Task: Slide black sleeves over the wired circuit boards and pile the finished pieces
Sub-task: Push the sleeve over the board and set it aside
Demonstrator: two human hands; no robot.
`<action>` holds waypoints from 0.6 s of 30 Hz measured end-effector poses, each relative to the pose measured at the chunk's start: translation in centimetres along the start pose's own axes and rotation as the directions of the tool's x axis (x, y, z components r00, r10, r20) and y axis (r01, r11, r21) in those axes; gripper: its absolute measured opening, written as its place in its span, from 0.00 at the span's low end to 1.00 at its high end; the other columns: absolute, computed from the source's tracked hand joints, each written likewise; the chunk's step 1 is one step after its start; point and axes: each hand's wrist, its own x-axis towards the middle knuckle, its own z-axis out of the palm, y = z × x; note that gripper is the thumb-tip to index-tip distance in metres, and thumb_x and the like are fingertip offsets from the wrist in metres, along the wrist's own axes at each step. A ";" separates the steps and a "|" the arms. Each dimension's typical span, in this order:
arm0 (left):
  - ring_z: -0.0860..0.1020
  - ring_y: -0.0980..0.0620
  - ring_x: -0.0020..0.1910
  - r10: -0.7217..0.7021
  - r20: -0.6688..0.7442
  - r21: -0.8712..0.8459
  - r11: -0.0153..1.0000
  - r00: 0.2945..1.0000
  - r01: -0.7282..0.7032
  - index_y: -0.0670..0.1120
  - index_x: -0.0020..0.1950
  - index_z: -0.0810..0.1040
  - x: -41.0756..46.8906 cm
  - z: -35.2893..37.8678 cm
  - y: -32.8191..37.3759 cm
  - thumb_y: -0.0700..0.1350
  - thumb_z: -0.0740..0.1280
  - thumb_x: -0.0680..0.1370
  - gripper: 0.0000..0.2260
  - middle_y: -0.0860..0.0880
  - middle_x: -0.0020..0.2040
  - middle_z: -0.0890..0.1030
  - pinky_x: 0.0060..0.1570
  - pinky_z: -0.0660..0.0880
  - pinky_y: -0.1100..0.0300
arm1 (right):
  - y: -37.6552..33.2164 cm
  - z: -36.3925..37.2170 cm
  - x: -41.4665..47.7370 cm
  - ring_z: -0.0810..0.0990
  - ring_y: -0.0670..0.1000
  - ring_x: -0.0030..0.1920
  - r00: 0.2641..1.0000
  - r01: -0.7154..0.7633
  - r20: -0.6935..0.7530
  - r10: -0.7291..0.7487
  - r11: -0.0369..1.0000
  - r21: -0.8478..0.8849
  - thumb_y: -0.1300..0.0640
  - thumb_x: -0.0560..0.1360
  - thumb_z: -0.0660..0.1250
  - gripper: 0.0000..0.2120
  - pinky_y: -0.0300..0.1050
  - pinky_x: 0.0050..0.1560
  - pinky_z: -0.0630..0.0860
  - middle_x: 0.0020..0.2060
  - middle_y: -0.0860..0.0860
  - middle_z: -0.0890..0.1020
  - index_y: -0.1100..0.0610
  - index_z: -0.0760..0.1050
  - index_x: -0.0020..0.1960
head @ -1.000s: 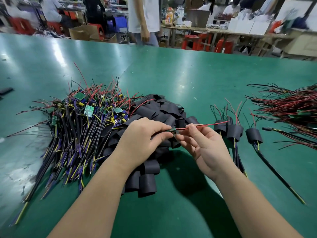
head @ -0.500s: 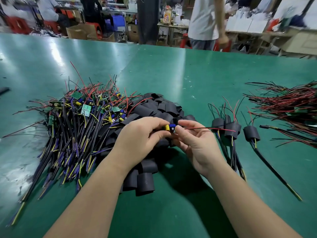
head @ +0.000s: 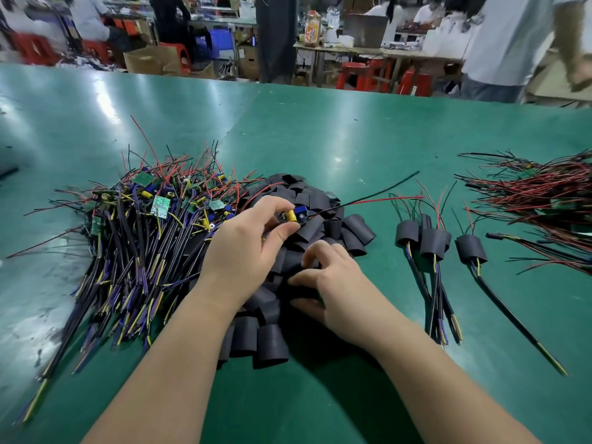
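Right hand (head: pixel 333 283) is dropping away from the red lead it was pinching half a second ago and is curling its fingers over the pile of black sleeves (head: pixel 272 341); whether it is gripping one, I cannot tell. Left hand (head: pixel 246 248) is pinching the circuit board (head: pixel 293 216) just beyond, leads trailing rightward and away, so a sleeve is likely going on from that wire end.

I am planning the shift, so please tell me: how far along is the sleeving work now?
Done: a few sleeved pieces lie at right. In hand: the left hand pinches one bare board; the right hand touches the loose sleeves. Left: the large pile of bare wired boards.
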 end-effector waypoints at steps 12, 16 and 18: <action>0.76 0.58 0.29 -0.024 0.066 -0.143 0.989 0.998 0.033 0.54 0.52 0.77 -0.1 0.0 -0.4 0.50 0.69 0.76 0.05 0.55 0.35 0.78 0.31 0.76 0.58 | 1.4 -1.9 -0.5 0.72 0.47 0.40 0.989 -0.141 0.058 0.136 0.986 0.089 0.50 0.70 0.73 0.14 0.39 0.41 0.68 0.46 0.51 0.81 0.54 0.80 0.54; 0.75 0.59 0.30 -0.013 0.093 -0.129 0.991 0.996 0.026 0.55 0.51 0.76 -0.1 -0.2 -0.4 0.50 0.69 0.76 0.05 0.56 0.35 0.77 0.31 0.72 0.65 | 1.8 -1.8 -1.3 0.74 0.42 0.38 0.994 -0.109 -0.011 0.113 0.979 0.172 0.54 0.69 0.71 0.15 0.34 0.43 0.72 0.44 0.48 0.80 0.53 0.80 0.55; 0.75 0.59 0.29 -0.019 0.111 -0.128 0.991 0.994 0.033 0.55 0.51 0.76 -0.1 -0.2 -0.5 0.50 0.69 0.76 0.05 0.56 0.34 0.77 0.30 0.70 0.67 | 2.0 -2.6 -1.7 0.78 0.41 0.34 0.983 -0.141 -0.052 0.175 0.910 0.391 0.59 0.67 0.71 0.12 0.33 0.39 0.73 0.41 0.47 0.81 0.52 0.82 0.51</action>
